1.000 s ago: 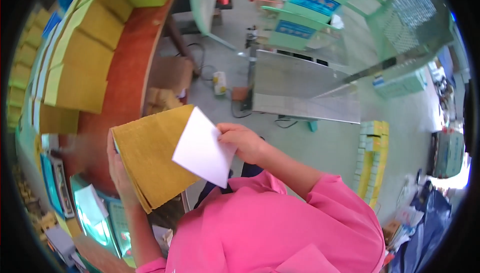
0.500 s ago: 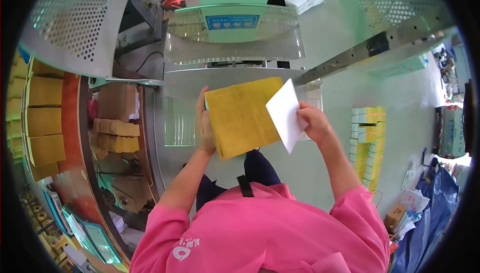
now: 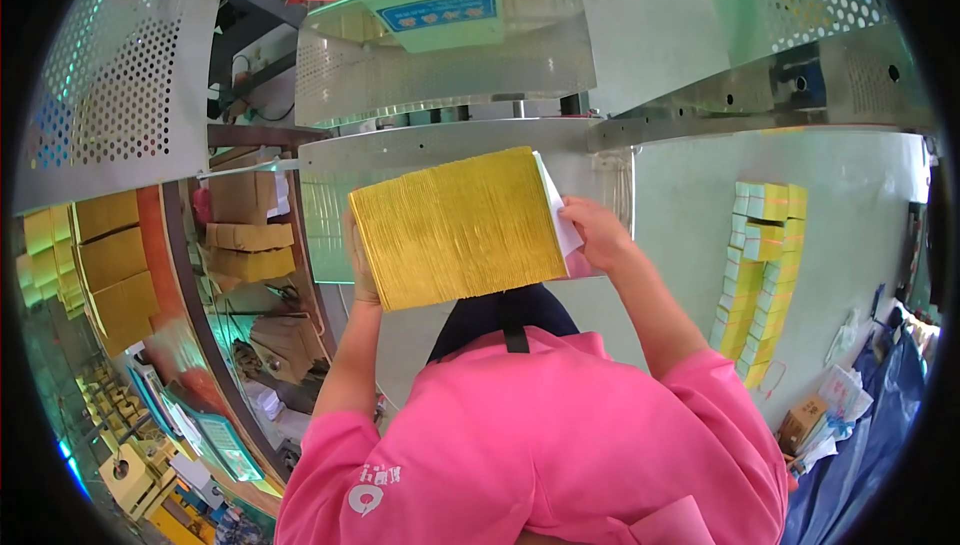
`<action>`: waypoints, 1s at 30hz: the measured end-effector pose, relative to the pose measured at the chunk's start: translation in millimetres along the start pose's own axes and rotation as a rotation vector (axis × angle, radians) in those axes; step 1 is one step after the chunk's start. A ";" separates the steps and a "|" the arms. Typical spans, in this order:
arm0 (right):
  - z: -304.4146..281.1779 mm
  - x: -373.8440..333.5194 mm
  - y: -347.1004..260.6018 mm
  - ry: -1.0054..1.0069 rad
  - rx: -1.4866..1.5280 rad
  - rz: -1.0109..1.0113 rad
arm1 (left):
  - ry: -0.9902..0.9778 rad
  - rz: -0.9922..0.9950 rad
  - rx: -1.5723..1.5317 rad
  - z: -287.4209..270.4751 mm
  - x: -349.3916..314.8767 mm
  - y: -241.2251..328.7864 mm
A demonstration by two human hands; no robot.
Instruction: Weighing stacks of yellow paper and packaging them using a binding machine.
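Observation:
A thick block of yellow-edged sheets (image 3: 455, 230), finely ridged along its upper face, is held in front of my chest. Its left end rests against my left hand (image 3: 362, 255), whose fingers go partly out of sight behind it. At the other end, my right hand (image 3: 597, 235) is closed on a white sheet (image 3: 562, 225) that lies against the block's end face. My right thumb shows on the white sheet; the other fingers are partly covered. Just beyond the block is a metal machine table (image 3: 430, 142).
Clear guard panels (image 3: 450, 60) stand over the machine ahead, with a perforated metal cover (image 3: 110, 75) at far left. Yellow-and-white stacks (image 3: 765, 275) stand on the floor to the right. On the left, a red-brown bench (image 3: 175, 285) carries yellow blocks (image 3: 115, 255).
The white sheet, tilted out from the block before, now lies almost flush with its right end. The block has turned slightly and shifted left in view, and the camera view has shifted.

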State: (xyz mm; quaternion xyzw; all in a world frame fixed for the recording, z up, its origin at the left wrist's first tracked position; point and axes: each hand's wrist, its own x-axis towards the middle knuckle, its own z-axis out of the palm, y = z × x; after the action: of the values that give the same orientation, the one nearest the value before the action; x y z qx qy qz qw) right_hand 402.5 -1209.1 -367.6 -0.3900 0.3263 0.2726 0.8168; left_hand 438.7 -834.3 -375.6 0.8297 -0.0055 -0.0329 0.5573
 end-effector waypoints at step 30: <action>78.1 -49.2 5.8 0.225 -0.328 -0.547 | -0.149 -0.306 -0.751 -7.3 -2.1 47.6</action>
State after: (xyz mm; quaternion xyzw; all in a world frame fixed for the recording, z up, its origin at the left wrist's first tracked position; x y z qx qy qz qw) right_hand 392.0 -1151.6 -295.8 -0.6170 0.2494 0.0474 0.7449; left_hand 438.4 -845.5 -328.7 0.5552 0.0902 -0.1751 0.8080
